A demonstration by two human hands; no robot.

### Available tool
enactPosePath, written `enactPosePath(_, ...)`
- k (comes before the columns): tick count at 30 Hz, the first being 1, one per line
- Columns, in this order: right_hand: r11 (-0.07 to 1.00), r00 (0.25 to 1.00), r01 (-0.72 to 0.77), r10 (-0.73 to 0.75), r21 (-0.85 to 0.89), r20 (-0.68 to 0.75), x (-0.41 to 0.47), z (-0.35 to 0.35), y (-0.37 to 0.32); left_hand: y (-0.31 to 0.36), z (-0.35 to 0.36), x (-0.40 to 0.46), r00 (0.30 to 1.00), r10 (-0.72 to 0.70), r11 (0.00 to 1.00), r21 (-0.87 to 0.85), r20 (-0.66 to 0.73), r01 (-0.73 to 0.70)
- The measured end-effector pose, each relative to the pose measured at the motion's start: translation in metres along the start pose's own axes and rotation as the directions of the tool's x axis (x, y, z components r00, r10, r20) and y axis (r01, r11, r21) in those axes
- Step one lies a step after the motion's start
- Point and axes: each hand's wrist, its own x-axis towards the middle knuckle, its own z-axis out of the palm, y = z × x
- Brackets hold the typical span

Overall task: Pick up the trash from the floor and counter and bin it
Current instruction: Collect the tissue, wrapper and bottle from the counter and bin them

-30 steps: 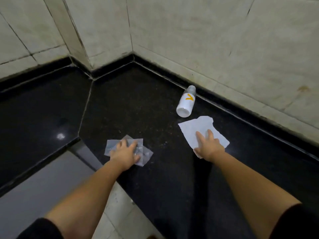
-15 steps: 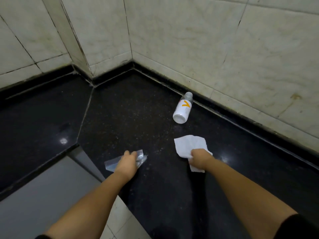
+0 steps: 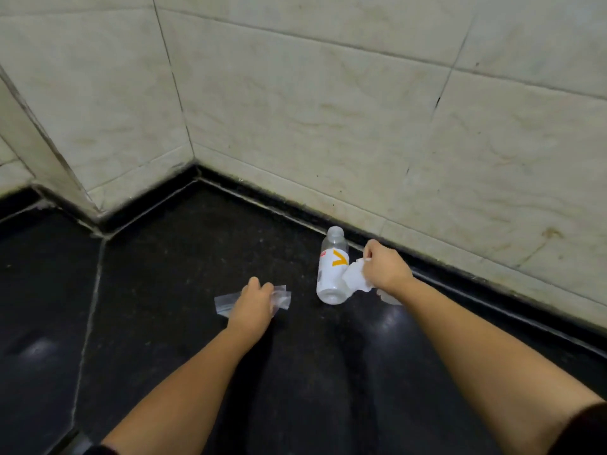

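My left hand (image 3: 251, 303) is nearest, grip clamped on a clear plastic wrapper (image 3: 279, 298) that sticks out both sides of the fist, low over the black counter (image 3: 164, 290). Right of it, a bit farther, my right hand (image 3: 386, 269) has its grip closed on crumpled white paper (image 3: 356, 277), which is touching a plastic bottle (image 3: 331, 274). Bottle lies on its side, white label with orange mark, neck pointing far toward the tiled wall (image 3: 328, 110), no cap visible.

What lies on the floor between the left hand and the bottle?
Nothing: in the head view only bare black floor separates the left hand, holding clear plastic, from the bottle.
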Motion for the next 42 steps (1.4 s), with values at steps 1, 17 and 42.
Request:
enactPosePath(1, 0.999, 1.000, -0.023, 0.022, -0.025, -0.009, 0.012, -0.002, -0.009, -0.005, 0.000, 0.013, 0.999, 0.034, 0.999, 0.004, -0.002, -0.034)
enactPosePath(17, 0.817, 0.938, -0.296, 0.346, -0.495, 0.009, 0.145, 0.054, -0.085, -0.060, 0.023, 0.059, 0.944, 0.327, 0.943, 0.053, 0.045, -0.329)
enactPosePath(42, 0.981, 0.979, 0.194, -0.193, 0.018, -0.060, 0.014, -0.056, -0.157, -0.046, -0.105, -0.029, 0.943, -0.329, 0.920, -0.247, -0.059, 0.305)
